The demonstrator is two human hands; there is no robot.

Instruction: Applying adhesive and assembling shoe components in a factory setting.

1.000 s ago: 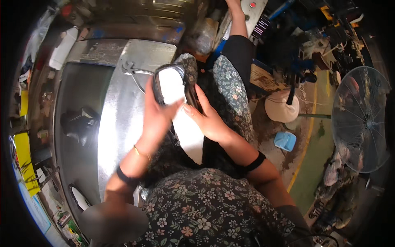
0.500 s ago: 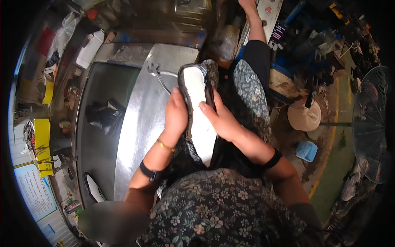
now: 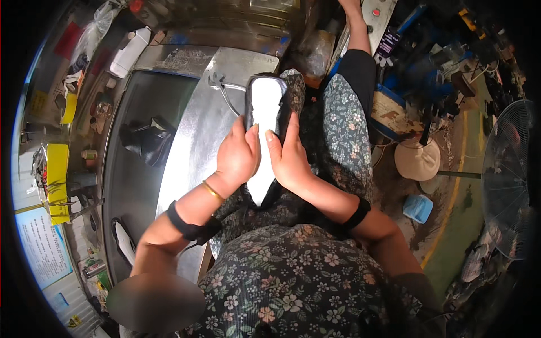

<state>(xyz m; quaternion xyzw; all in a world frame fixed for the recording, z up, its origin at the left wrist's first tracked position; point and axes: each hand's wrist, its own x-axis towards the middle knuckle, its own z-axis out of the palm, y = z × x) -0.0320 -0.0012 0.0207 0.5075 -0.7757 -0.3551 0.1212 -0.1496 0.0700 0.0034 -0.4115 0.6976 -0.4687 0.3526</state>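
A black shoe (image 3: 265, 90) is held over my lap with its white underside facing up and its pointed end toward me. My left hand (image 3: 238, 155) grips its left side, the thumb at the white face's edge. Opposite it, my right hand (image 3: 288, 160) clasps the right side, thumb on the white face and fingers along the black wall. Fingers beneath the shoe are hidden. To the left, a second black shoe with a white underside (image 3: 123, 239) and a crumpled-looking black piece (image 3: 147, 141) lie on a dark belt (image 3: 135, 191).
A shiny metal ledge (image 3: 225, 67) with a grey cable (image 3: 228, 98) borders the belt. A white jug (image 3: 129, 53) stands at the far left. Rightward are a round cream-coloured seat or lid (image 3: 417, 160), a blue container (image 3: 417, 209) and a large fan (image 3: 513, 174). A bare limb (image 3: 358, 36) extends from a black cuff.
The shoe has turned a little and its pointed end has swung left. My left thumb has come over to the white face; my right hand has shifted slightly down and left.
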